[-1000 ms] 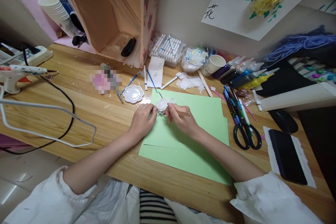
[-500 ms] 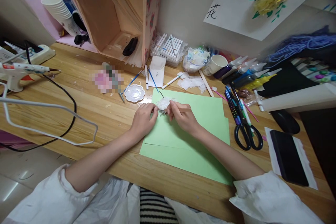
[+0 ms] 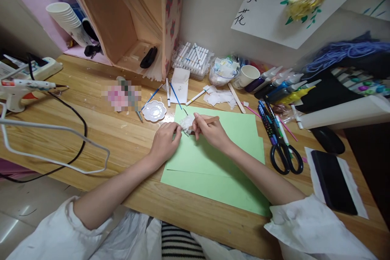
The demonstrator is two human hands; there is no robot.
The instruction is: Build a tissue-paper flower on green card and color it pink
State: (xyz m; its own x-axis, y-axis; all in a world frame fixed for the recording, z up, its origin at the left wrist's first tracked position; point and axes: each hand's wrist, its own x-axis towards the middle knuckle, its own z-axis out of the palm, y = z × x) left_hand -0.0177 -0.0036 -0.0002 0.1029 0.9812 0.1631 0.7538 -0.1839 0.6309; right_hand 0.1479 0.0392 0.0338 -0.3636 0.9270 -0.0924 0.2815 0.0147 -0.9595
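Note:
A small white crumpled piece lies between my hands at the upper left of the green paper sheets. My left hand rests at the paper's left edge, its fingers closed on the left side of the white piece. My right hand is closed round a thin brown stick, with its fingertips at the right side of the white piece. The stick's lower tip is hidden by the fingers and the white piece.
Black-handled scissors and a phone lie at the right. Behind the paper are a white palette, a paper cup and a marker box. A glue gun with looping cables is at the left.
The brown stick in my right hand now stands out more clearly, its rear end tipped up to the right. The whole view has shifted slightly; my left hand keeps its place by the white piece.

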